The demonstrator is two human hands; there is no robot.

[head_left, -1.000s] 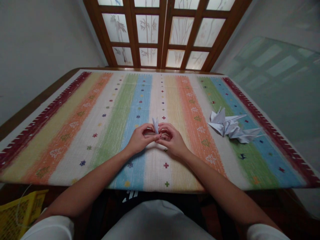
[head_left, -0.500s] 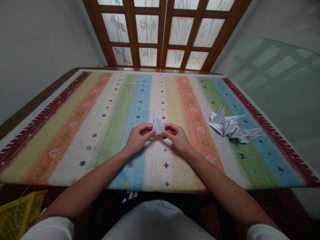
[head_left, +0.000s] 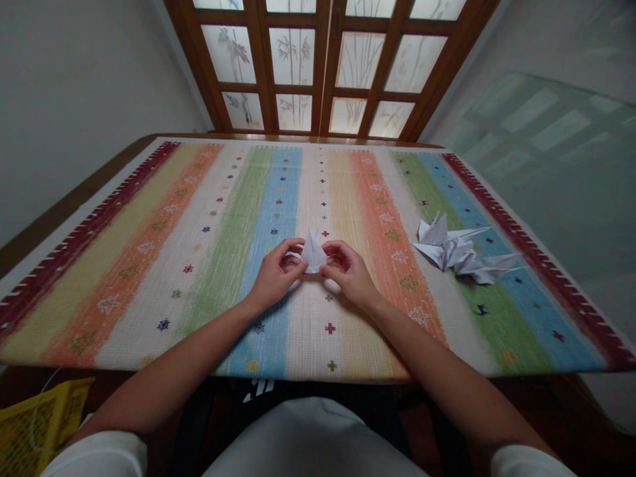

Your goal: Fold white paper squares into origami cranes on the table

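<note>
A small folded piece of white paper (head_left: 314, 252) stands point-up between my two hands near the middle of the striped tablecloth (head_left: 209, 218). My left hand (head_left: 275, 277) pinches its left lower corner with thumb and fingers curled. My right hand (head_left: 348, 273) pinches its right lower corner in the same way. Both hands rest low on the cloth, wrists toward me.
A small heap of folded white paper cranes (head_left: 460, 252) lies on the cloth to the right. A wooden-framed frosted-glass door (head_left: 322, 66) stands beyond the table's far edge. A yellow crate (head_left: 34, 424) sits on the floor at lower left.
The paper, seen as a narrow edge one second ago, has turned or spread to show a broad triangular face. Both hands stayed in place, fingers shifting slightly.
</note>
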